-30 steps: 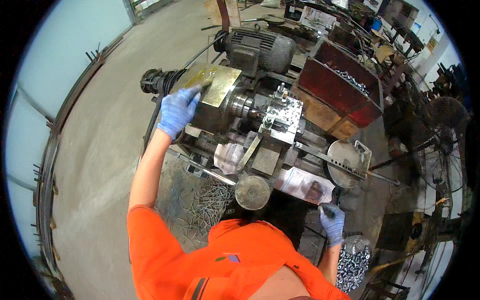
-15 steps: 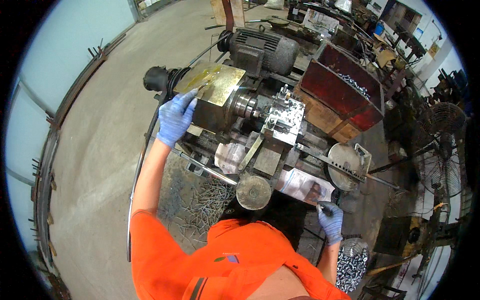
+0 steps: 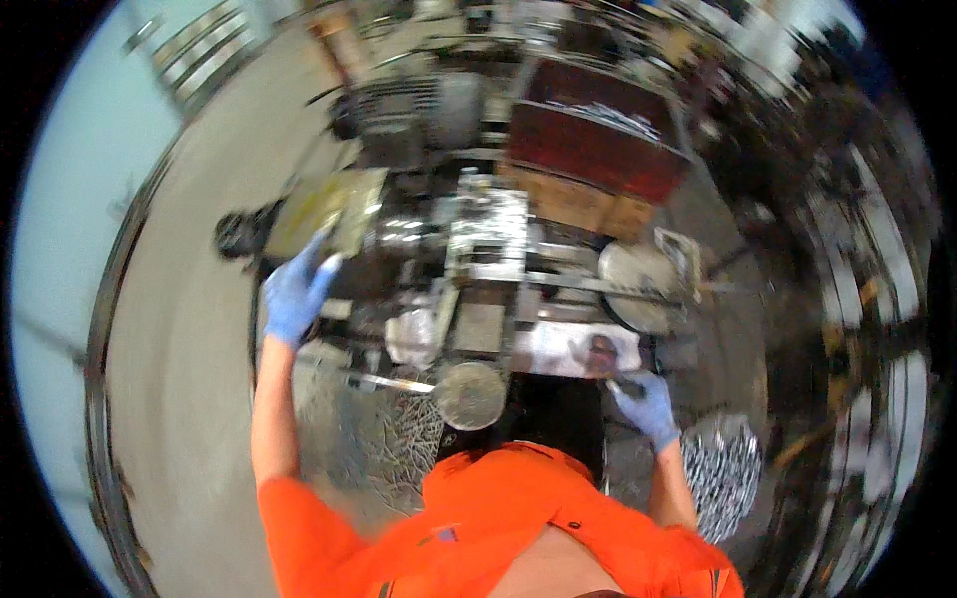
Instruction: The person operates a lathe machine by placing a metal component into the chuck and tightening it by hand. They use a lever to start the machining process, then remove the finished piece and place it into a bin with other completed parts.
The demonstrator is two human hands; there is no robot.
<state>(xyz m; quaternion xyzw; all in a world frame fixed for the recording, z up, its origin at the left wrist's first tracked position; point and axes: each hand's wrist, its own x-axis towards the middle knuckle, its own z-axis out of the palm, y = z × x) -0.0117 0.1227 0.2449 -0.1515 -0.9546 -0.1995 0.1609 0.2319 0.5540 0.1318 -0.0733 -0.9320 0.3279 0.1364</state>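
Note:
My left hand (image 3: 294,299), in a blue glove, reaches to the front edge of a yellowish, oily metal plate (image 3: 311,207) on top of the lathe's headstock. Its thumb and forefinger look stretched out and apart, with blur at the tips. My gloved right hand (image 3: 650,411) is closed near the lower right corner of a printed paper sheet (image 3: 558,349). Something dark sits at its fingers, too smeared to name. Between the hands are the blurred chuck (image 3: 399,233), the bright tool slide (image 3: 488,234) and a round handwheel (image 3: 469,396).
Behind the slide stands a dark red metal bin (image 3: 588,149) with small metal parts, beside a motor (image 3: 414,115). A round disc (image 3: 638,289) and a perforated bar lie right. A basket of shiny parts (image 3: 723,473) is by my right forearm; metal shavings (image 3: 409,448) litter the floor.
My view has swung, so the machine and bin appear farther left. My left hand stays by the plate's front edge, its thumb more spread. My right hand remains near the paper's corner.

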